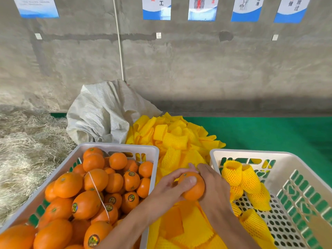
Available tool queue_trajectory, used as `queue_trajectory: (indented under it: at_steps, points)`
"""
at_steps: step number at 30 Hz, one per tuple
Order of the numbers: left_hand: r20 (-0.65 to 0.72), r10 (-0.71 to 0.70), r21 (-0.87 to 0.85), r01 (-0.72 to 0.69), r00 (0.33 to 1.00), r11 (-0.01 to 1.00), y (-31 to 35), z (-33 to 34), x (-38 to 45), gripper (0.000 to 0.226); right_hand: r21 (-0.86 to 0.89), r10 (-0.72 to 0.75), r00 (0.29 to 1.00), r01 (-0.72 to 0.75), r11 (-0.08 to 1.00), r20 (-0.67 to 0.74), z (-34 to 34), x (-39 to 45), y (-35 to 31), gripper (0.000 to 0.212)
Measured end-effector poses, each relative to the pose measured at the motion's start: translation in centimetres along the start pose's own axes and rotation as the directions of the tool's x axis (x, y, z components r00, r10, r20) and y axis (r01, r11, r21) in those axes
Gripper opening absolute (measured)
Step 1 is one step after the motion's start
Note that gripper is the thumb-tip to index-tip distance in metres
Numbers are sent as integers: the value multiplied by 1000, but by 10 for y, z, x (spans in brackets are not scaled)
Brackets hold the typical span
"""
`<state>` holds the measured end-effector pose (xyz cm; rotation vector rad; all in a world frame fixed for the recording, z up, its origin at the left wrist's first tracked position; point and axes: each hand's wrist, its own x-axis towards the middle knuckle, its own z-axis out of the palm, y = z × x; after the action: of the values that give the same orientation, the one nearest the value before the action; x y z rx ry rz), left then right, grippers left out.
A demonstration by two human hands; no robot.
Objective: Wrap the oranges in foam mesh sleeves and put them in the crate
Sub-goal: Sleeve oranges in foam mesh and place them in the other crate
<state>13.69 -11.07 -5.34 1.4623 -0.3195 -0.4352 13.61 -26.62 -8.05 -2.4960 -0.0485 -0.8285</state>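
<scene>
My left hand point(170, 186) grips a bare orange point(195, 190) between the two crates, thumb across its top. My right hand point(213, 184) lies against the orange's right side, its fingertips reaching into the pile of yellow foam mesh sleeves point(179, 141); whether it pinches a sleeve is hidden. The left white crate point(154, 150) is heaped with bare oranges point(93, 191), some with round stickers. The right white crate point(251, 153) holds several oranges wrapped in yellow mesh point(240, 178) along its left side.
A crumpled white woven sack point(102, 114) stands behind the left crate. Straw point(23, 144) covers the floor at left. A green mat point(269, 130) lies under the sleeves and right crate. A concrete wall with posters rises behind.
</scene>
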Motion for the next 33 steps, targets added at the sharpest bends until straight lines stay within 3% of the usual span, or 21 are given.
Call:
queue_trajectory:
  at_steps: [4, 7, 9, 11, 13, 21, 25, 28, 30, 33]
  points:
    - [43, 28, 47, -30, 999, 998, -4, -3, -1, 42, 42, 7, 1000, -7, 999, -5, 3, -1, 7, 32]
    - [-11, 5, -81, -6, 1000, 997, -6, -3, 5, 65, 85, -4, 1000, 4, 996, -2, 3, 1, 6, 35]
    - [-59, 2, -130, -10, 998, 991, -5, -5, 6, 66, 271, 81, 996, -85, 959, 24, 5, 3, 3, 40]
    - [-154, 21, -81, -33, 988, 996, -4, -10, 8, 62, 534, 214, 972, -232, 813, 97, 4, 8, -1, 47]
    - [-260, 40, 1, -42, 965, 999, -3, -14, 8, 66, 637, 255, 960, -266, 723, 111, 0, 10, -7, 48]
    - [-324, 151, 232, -76, 934, 970, -3, -17, 3, 83, 488, -7, 989, 78, 869, -147, -6, 2, -22, 23]
    - [-246, 164, 217, -111, 955, 970, -5, -10, 2, 50, 571, 5, 995, 55, 819, -103, -6, 1, -26, 41]
    - [-317, 61, 160, -9, 946, 987, 2, -8, 5, 64, 614, 27, 999, -3, 789, -31, -5, -1, -35, 43]
    - [-382, 96, 99, -62, 919, 993, 5, -10, 6, 68, 600, 34, 999, -25, 800, -3, -6, -3, -39, 38]
    - [-366, 53, -28, -68, 929, 997, 8, -12, 5, 54, 460, -62, 998, 67, 886, -26, -6, -7, -42, 55]
